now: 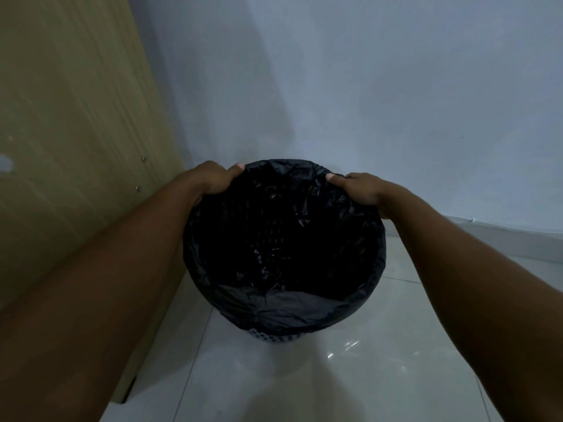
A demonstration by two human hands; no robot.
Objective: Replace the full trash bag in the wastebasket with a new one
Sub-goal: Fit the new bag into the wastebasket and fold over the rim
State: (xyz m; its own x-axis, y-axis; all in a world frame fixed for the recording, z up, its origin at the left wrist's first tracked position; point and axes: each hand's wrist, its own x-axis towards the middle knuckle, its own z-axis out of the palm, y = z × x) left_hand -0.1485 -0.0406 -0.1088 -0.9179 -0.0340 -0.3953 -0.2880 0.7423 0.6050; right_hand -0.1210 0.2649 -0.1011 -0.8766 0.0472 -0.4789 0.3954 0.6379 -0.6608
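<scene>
A crinkled black plastic trash bag [289, 309] lines the perforated round wastebasket [268, 338] on the white tiled floor [365, 376]. The left hand [210, 178] and right hand [359, 188] grasp its edge at the far rim, fingers curled over it.

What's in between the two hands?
The black trash bag, stretched over the far rim of the wastebasket. The left hand and right hand each grip that edge, thumbs inside. The head view shows it.
</scene>
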